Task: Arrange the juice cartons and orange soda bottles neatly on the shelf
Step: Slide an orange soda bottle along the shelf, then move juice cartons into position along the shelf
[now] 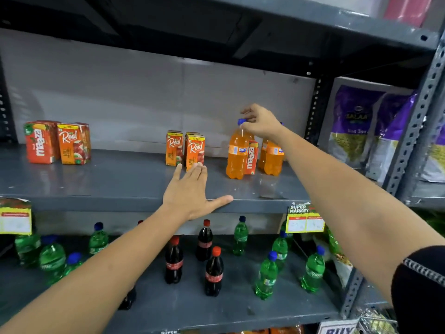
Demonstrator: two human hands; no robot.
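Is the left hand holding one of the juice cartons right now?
No, the left hand lies open and flat on the shelf, just in front of the Real juice cartons, gripping nothing.

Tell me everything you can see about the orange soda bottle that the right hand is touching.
The orange soda bottle is clear plastic, filled with orange drink, with a blue cap and an orange Fanta label around its middle. It stands upright on the grey metal shelf, at the front of the right group. The right hand grips it at the cap and neck. A red Maaza carton stands close behind it on the right; whether they touch is unclear.
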